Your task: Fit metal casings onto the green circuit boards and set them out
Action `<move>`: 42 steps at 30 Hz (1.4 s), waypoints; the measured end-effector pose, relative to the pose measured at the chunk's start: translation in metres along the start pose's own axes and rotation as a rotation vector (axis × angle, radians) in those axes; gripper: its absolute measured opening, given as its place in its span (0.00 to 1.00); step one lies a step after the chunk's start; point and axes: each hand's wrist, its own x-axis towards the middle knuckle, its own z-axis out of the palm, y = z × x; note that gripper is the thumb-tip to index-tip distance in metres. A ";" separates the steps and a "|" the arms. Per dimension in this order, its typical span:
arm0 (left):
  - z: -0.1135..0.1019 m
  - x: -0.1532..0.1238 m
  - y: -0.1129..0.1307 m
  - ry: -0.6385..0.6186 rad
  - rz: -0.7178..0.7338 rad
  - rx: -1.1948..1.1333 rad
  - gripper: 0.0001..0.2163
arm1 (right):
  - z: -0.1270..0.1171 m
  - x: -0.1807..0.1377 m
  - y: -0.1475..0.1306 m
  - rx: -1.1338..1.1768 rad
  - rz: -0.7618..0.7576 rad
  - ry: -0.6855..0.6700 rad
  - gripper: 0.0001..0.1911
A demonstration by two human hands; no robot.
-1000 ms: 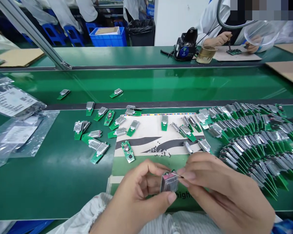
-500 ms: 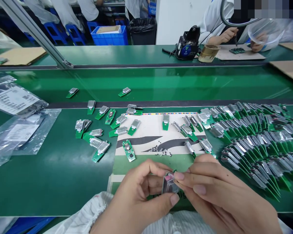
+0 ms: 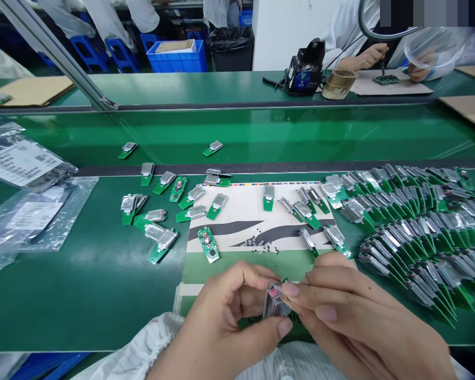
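Observation:
Both my hands meet low in the middle of the head view over a printed card mat [image 3: 241, 221]. My left hand [image 3: 225, 322] pinches a small silver module with a pink top [image 3: 274, 301] between thumb and fingers. My right hand [image 3: 352, 316] has its fingertips closed on the module's upper right corner, where a bit of green board shows. Loose green boards with silver shields [image 3: 158, 240] lie scattered left of the mat. One bare green board [image 3: 208, 245] lies on the mat. Tiny black parts [image 3: 261, 244] are strewn there too.
Long overlapping rows of the same boards [image 3: 415, 221] fill the right side. Clear plastic bags [image 3: 27, 211] lie at far left. Two boards [image 3: 212, 148] ride on the conveyor belt behind. Across it, another person's hands [image 3: 370, 55] work on a board beside a soldering station [image 3: 303, 68].
The two boards on the belt have drifted to the right. My right fingers have slid lower over the module's top; my left hand keeps its grip.

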 end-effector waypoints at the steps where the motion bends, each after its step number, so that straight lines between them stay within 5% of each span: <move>1: 0.000 0.000 0.000 0.010 0.008 0.024 0.08 | 0.002 0.001 -0.001 0.015 0.011 0.018 0.16; 7: 0.000 0.000 -0.001 0.032 0.013 0.107 0.06 | 0.023 -0.001 -0.002 0.224 0.153 0.265 0.17; 17: 0.001 0.004 0.001 0.009 0.009 0.041 0.07 | 0.017 -0.004 -0.005 0.420 0.327 0.161 0.18; 28: -0.001 0.009 0.000 0.018 0.036 0.274 0.05 | 0.019 -0.005 0.003 0.296 0.348 0.091 0.13; 33: -0.005 0.019 0.002 0.020 0.063 0.121 0.09 | 0.012 0.001 0.012 0.185 0.362 -0.053 0.11; 38: -0.024 0.070 0.031 -0.177 -0.060 0.266 0.23 | -0.003 0.026 0.043 0.155 0.398 -0.063 0.03; 42: -0.045 0.158 0.076 0.072 0.289 1.100 0.15 | -0.026 0.073 0.095 -0.143 0.630 -0.052 0.08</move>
